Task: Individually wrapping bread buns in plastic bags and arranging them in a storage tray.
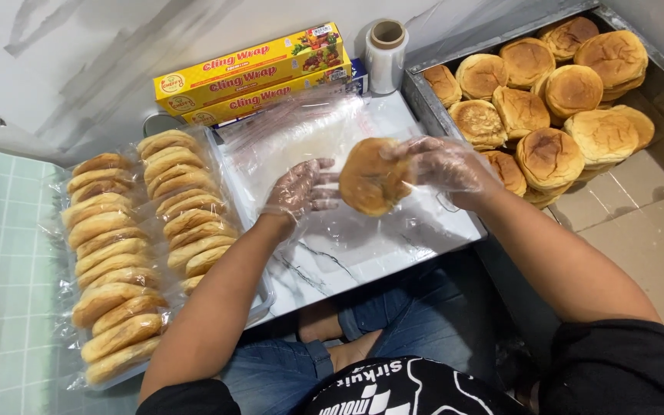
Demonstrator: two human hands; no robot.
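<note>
My left hand (pixel 299 192), gloved in clear plastic, is spread open, fingertips just touching the bun (pixel 374 177) that my gloved right hand (pixel 443 165) grips above the marble board (pixel 347 253). Bagged buns (pixel 128 253) lie at nine o'clock, a tray (pixel 423 96) of loose buns at two, yellow wrap boxes (pixel 251 73) at twelve.

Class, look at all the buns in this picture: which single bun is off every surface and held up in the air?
The bun over the plastic sheet, held by the right hand; the rest sit in the metal tray or wrapped rows.
</note>
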